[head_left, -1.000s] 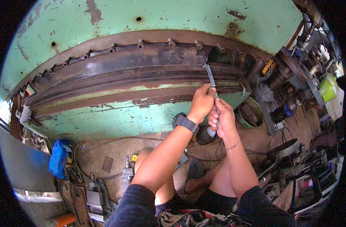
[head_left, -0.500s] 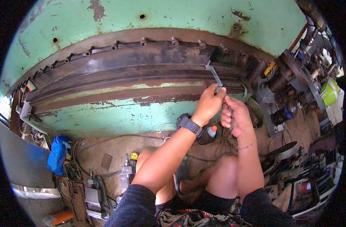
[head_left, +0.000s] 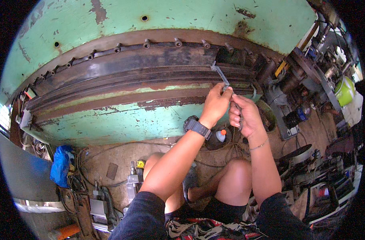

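Note:
My left hand (head_left: pixel 215 105) is closed on the near end of a thin bent metal strip (head_left: pixel 220 73), pinched between thumb and fingers. The strip's hooked far end lies at the dark blade edge of a large green press machine (head_left: pixel 154 122). Close beside it, my right hand (head_left: pixel 248 117) has its thumb and forefinger by the strip's near end. Its other fingers curl round a slim grey thing (head_left: pixel 241 120), mostly hidden, whose kind I cannot make out. A black watch (head_left: pixel 200 129) is on my left wrist.
Bolts (head_left: pixel 147 43) line the machine's upper beam. Below my hands stands a bottle with an orange cap (head_left: pixel 221 136). On the floor lie a yellow tape measure (head_left: pixel 141 164), cables, and a blue bundle (head_left: pixel 61 166). Metal parts crowd the right, near a lime-green container (head_left: pixel 344 92).
The whole view has shifted slightly, so machine and hands appear a little farther left. Both hands keep their grips, and the strip stays at the blade edge.

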`<control>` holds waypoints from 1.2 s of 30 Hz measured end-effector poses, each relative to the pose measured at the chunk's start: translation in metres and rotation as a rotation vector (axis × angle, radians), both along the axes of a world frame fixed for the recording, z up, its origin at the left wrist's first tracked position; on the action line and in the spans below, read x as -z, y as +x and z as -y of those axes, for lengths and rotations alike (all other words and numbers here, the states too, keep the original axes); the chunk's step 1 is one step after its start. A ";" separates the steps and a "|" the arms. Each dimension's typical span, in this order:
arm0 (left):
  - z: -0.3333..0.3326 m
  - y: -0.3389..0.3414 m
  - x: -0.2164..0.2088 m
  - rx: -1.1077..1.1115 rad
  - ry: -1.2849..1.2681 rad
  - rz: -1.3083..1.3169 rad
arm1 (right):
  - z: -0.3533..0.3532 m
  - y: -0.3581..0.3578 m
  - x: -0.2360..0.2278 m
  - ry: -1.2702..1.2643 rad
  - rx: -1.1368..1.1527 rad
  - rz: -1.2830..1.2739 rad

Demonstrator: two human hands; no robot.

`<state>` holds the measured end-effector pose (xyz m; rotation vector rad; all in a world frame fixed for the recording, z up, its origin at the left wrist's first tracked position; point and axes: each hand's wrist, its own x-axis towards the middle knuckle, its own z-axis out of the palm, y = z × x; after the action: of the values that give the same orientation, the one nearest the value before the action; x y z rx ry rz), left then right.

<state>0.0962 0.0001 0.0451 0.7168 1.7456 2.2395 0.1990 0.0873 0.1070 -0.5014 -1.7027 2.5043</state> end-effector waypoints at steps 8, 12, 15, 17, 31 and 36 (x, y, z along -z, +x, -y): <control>-0.002 0.000 0.000 -0.077 -0.044 -0.061 | 0.000 -0.001 0.000 0.012 0.002 0.018; -0.005 -0.003 0.003 -0.046 0.030 -0.032 | 0.002 -0.002 -0.002 0.017 0.007 0.009; -0.003 0.000 0.000 -0.021 0.027 -0.015 | 0.000 -0.002 -0.002 0.024 0.002 -0.001; 0.000 0.000 -0.003 -0.009 -0.004 -0.013 | 0.001 -0.002 -0.002 0.024 0.001 -0.006; -0.001 -0.006 -0.004 -0.080 0.088 -0.004 | 0.001 -0.010 -0.014 0.013 -0.046 0.025; 0.003 -0.006 -0.013 -0.083 0.041 -0.004 | -0.002 -0.012 -0.020 -0.053 -0.051 0.043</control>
<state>0.0902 -0.0026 0.0577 0.6699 1.7670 2.3356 0.1872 0.0890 0.1267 -0.5268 -1.6883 2.5985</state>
